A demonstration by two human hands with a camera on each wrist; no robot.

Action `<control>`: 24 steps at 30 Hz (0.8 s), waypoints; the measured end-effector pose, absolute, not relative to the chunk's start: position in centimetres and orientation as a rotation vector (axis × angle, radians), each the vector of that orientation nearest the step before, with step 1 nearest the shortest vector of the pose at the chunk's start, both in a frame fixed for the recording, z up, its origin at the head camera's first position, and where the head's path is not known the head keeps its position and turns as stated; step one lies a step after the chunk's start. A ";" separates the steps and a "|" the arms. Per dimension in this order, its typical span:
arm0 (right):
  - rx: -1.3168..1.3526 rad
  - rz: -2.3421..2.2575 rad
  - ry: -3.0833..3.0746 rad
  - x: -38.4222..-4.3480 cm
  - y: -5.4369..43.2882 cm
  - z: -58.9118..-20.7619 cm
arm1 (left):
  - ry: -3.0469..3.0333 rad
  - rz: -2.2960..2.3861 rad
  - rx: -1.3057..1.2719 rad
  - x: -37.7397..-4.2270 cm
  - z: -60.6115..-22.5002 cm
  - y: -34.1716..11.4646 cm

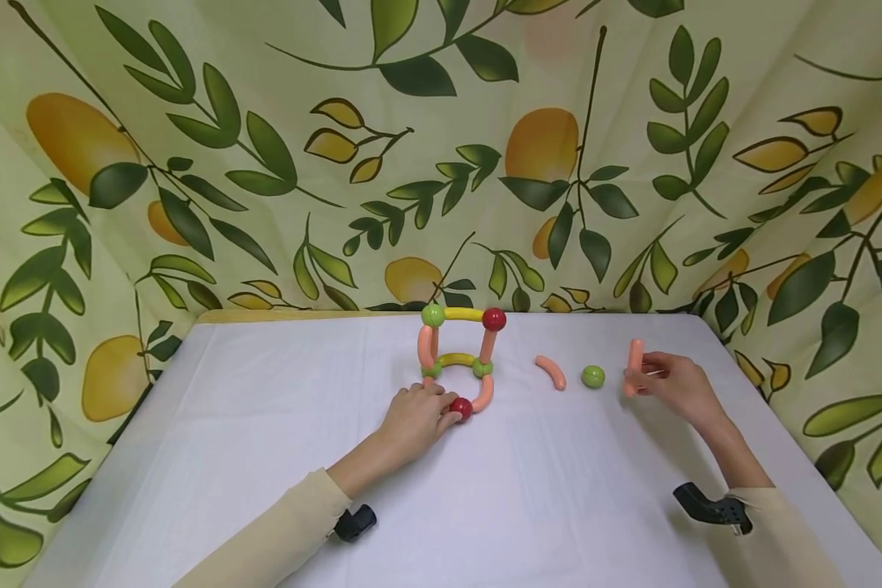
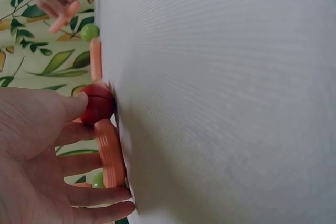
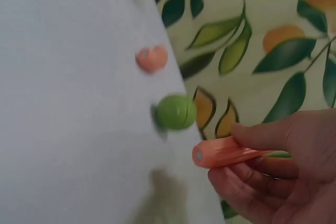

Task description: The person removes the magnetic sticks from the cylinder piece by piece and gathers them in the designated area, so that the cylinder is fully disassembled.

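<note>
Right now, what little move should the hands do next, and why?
Maybe the right hand should carry its pink stick over to the low red ball, because the stick is up off the table and the left hand is holding that ball.

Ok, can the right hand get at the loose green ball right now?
Probably yes: the green ball sits uncovered near the right hand, though that hand pinches a pink stick it may need to put down first.
</note>
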State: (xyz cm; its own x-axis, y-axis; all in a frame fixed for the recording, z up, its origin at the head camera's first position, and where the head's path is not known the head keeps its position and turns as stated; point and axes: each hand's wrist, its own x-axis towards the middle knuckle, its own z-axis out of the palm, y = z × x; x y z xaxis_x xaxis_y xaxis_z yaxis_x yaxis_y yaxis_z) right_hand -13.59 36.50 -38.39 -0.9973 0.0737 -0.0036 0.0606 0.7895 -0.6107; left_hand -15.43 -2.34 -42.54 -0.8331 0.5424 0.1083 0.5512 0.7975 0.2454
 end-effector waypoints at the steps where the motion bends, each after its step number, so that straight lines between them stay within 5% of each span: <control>1: -0.120 0.963 -2.962 -13.7 37.0 -38.6 | -2.947 -0.422 -0.893 -15.4 -42.5 -2.3; 24: -0.304 0.914 -3.070 -14.7 38.8 -40.9 | -2.953 -0.416 -0.871 -15.2 -42.2 -2.2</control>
